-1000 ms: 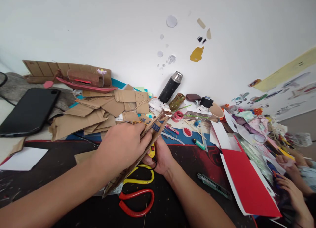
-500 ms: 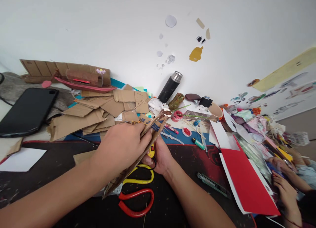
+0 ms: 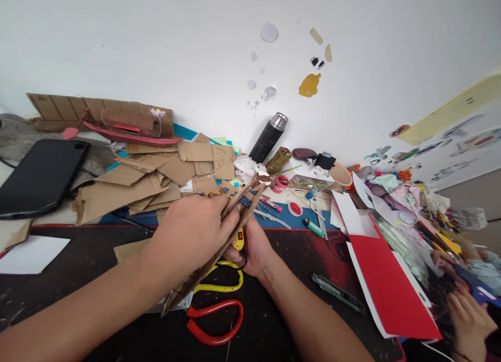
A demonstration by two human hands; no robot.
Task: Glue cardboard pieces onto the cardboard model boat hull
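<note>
My left hand [image 3: 191,229] is closed on a folded piece of cardboard [image 3: 219,253], held tilted on edge above the mat. My right hand [image 3: 256,249] is wrapped round a yellow hot glue gun [image 3: 238,240] with a red switch and a black cord; its front part is hidden behind the cardboard. At the cardboard's upper end shows a brown and white bit [image 3: 261,178]. Below both hands lie scissors with one yellow and one red handle [image 3: 215,323], their blades covered by the cardboard.
Cardboard scraps [image 3: 156,176] and a model boat [image 3: 133,129] lie to the left near a phone [image 3: 43,176]. A black flask [image 3: 269,137] stands at the back. A utility knife [image 3: 338,293] and red card [image 3: 395,289] are on the right, beside another person's hand [image 3: 472,317].
My hands and the cardboard stay almost still. The view has shifted slightly. At the far right, the other person's hands have moved, along with a blue object.
</note>
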